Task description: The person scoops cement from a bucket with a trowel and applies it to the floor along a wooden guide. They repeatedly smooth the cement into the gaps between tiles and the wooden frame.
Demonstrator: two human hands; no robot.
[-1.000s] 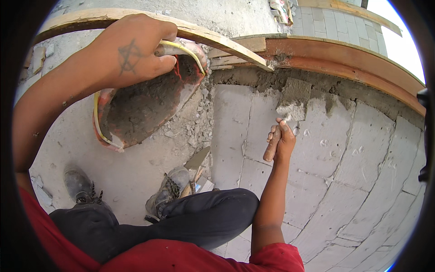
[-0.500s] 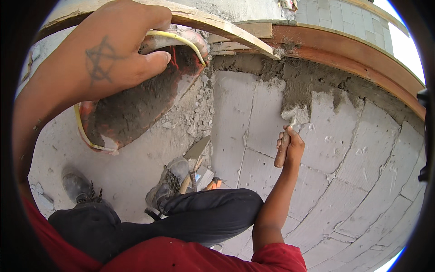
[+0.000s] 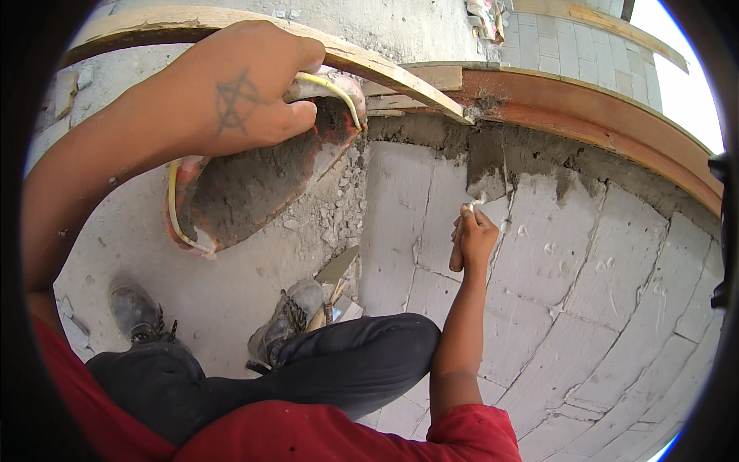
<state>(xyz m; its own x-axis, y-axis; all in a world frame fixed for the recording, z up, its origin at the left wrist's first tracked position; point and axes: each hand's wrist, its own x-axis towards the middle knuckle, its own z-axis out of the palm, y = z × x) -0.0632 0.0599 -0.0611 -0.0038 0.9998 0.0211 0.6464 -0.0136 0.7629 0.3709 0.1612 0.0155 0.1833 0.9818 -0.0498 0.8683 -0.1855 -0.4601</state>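
Note:
My right hand [image 3: 476, 233] is closed round the wooden handle of a trowel [image 3: 488, 188]. The trowel's blade lies against wet grey mortar [image 3: 486, 152] spread at the upper edge of the pale grey blocks [image 3: 539, 254]. At the upper left my left hand [image 3: 258, 88] is closed on the upper rim of a mortar tub [image 3: 185, 239], thumb on the near side and most fingers hidden. The tub is reddish and cut open, with yellow tubing on its rim and grey mortar inside, its mouth facing me.
A wooden strip [image 3: 392, 73] runs past my left hand to a reddish-brown beam [image 3: 585, 104] above the mortar joint. Another trowel [image 3: 337, 266] and part of a wooden handle lie by my right boot [image 3: 285, 323]. Rubble [image 3: 342, 208] litters the floor beside the blocks.
My right hand and the trowel have moved left along the mortar. My left hand has shifted right, and the tub's left end has swung toward the upper right. The view has shifted slightly.

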